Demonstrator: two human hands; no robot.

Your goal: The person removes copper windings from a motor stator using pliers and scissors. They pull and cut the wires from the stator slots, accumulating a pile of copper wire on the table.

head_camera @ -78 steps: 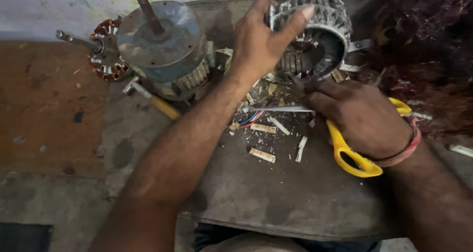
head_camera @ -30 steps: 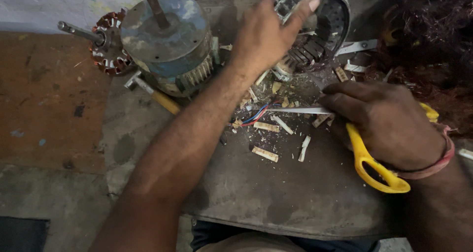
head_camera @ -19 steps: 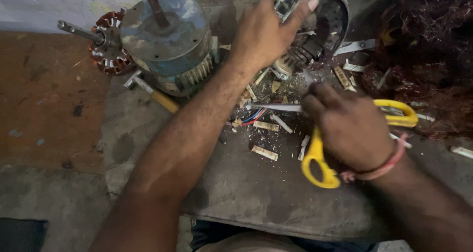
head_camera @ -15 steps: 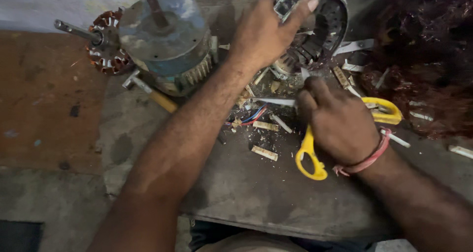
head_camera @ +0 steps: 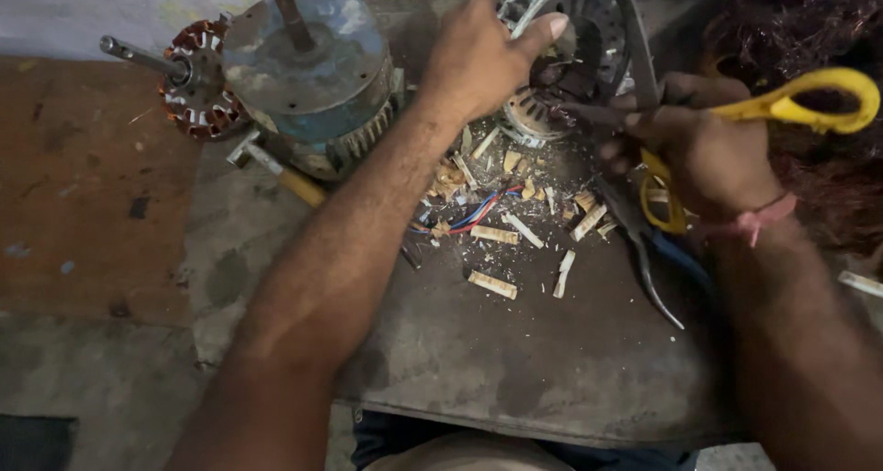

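My left hand [head_camera: 483,57] grips the rim of a round metal motor stator [head_camera: 598,16], which stands tilted on edge at the back of the dark work board [head_camera: 515,361]. My right hand [head_camera: 713,154] is shut on yellow-handled scissors [head_camera: 796,103], held beside the stator's lower right. The blades point left toward the stator's slots, and their tips are hard to make out against the dark metal.
A blue-grey motor housing [head_camera: 303,66] with a shaft and a copper-wound rotor [head_camera: 198,89] stand at the back left. Beside them lies a yellow-handled tool [head_camera: 290,178]. Several insulation scraps [head_camera: 497,236], red and blue wires [head_camera: 474,215] and blue-handled pliers [head_camera: 658,273] lie mid-board. Tangled copper wire [head_camera: 828,29] is heaped on the right.
My right hand has lifted the scissors off the board and swung them up to the stator. My left hand has kept its grip on the stator's rim.
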